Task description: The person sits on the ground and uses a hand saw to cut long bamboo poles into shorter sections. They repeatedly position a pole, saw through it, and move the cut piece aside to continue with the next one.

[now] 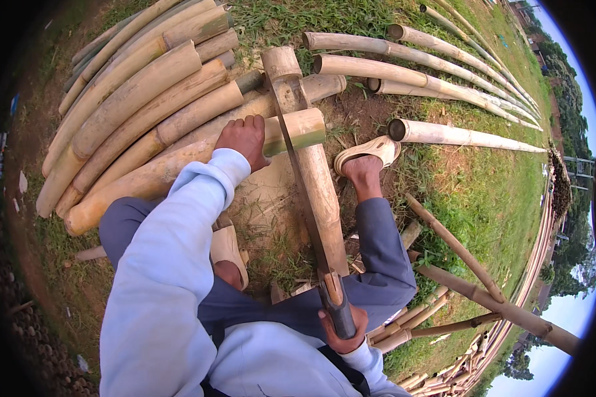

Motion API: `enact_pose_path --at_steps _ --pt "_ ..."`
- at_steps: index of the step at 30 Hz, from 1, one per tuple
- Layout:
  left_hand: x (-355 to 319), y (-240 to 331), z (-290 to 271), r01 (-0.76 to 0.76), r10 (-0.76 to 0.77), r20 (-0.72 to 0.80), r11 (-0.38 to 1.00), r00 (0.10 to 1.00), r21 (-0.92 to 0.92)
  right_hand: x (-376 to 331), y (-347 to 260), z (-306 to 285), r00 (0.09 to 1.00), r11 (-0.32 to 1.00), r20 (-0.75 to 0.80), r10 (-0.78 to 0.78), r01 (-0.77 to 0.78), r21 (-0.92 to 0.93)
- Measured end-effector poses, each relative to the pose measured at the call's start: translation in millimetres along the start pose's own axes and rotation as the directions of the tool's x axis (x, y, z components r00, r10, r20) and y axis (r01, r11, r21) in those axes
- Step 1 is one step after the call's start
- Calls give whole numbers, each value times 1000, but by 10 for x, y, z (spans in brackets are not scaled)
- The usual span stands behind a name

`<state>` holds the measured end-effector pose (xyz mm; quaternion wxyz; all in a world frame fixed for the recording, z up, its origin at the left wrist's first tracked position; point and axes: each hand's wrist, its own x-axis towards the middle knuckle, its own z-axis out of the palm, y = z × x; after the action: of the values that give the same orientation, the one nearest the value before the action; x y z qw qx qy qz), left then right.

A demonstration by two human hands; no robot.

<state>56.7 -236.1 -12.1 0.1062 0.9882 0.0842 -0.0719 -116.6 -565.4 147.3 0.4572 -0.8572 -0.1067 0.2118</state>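
My left hand (246,140) is closed over a thick bamboo pole (179,171), fingers curled across its top near the right end. My right hand (348,329) grips the dark handle of a handsaw (309,215), low and close to my lap. Its long blade points away from me and crosses the pole just right of my left hand; how deep it sits, I cannot tell. Beneath that end of the pole lies a notched bamboo support (324,210), running from near my lap to the far side.
Several cut bamboo lengths (139,99) lie side by side at the left. Long poles (467,134) stretch across the grass to the right. A bamboo frame (467,284) stands at the lower right. My sandalled feet (371,155) flank the support.
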Motion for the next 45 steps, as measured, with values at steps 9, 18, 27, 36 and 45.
enact_pose_path --at_steps 9,18,27,36,45 --pt "60 62 -140 3 -3 22 1000 1000 14 1444 134 401 983 968 -38 -182 186 167" --pt "44 -14 -84 -13 13 25 1000 1000 5 118 96 43 998 998 -4 -63 63 12" --pt "28 -13 -203 -4 11 149 999 989 -47 1577 -37 462 982 969 -15 -188 188 158" --pt "105 7 -293 77 -65 212 996 975 -48 447 55 27 998 995 22 -51 50 83" --pt "176 -91 -274 -7 11 106 999 994 -41 903 146 245 989 979 -26 -147 149 137"
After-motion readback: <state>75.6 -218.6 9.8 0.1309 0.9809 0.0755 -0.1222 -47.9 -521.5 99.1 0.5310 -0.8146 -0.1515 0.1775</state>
